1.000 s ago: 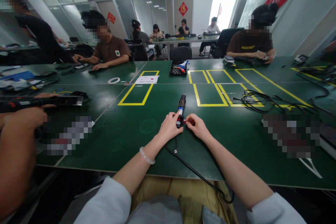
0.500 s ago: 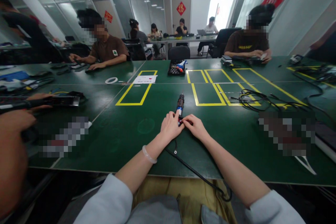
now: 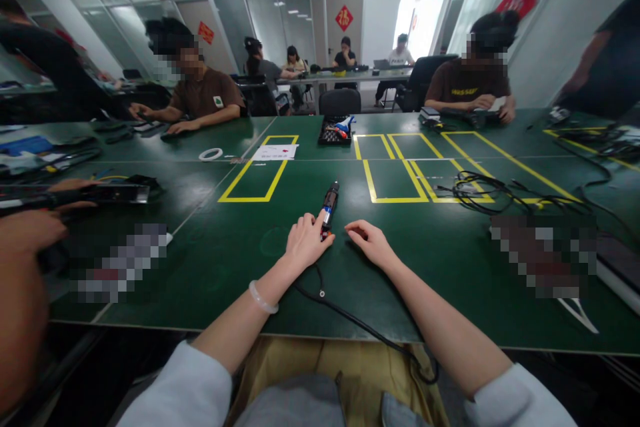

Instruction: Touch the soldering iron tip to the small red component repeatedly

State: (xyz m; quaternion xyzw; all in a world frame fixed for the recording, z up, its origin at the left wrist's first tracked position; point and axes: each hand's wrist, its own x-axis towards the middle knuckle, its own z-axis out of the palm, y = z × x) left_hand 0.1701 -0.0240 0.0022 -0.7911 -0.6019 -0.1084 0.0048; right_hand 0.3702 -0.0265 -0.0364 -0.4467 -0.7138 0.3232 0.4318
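Observation:
A slim black corded tool (image 3: 331, 199) with a blue and silver middle lies on the green table, its narrow tip pointing away from me. My left hand (image 3: 306, 240) is closed around its near end, where small red parts show beside the fingers. My right hand (image 3: 369, 242) is just to the right, apart from the tool. Its fingers are loosely bent, with a gap between thumb and forefinger and nothing visible in them. A black cable (image 3: 360, 325) runs from under my left forearm over the table edge towards my lap. A small ring terminal (image 3: 322, 293) lies by it.
Ahead stands a black tray (image 3: 334, 140) of small tools. Yellow tape outlines (image 3: 397, 200) mark the table. Tangled black cables (image 3: 467, 190) lie at right, a tape roll (image 3: 211, 155) at left. Another person's arm (image 3: 30, 240) reaches in from the left; people sit opposite.
My left hand has shifted left with the tool, which now tilts more to the right. My right hand has come away from the tool's near end.

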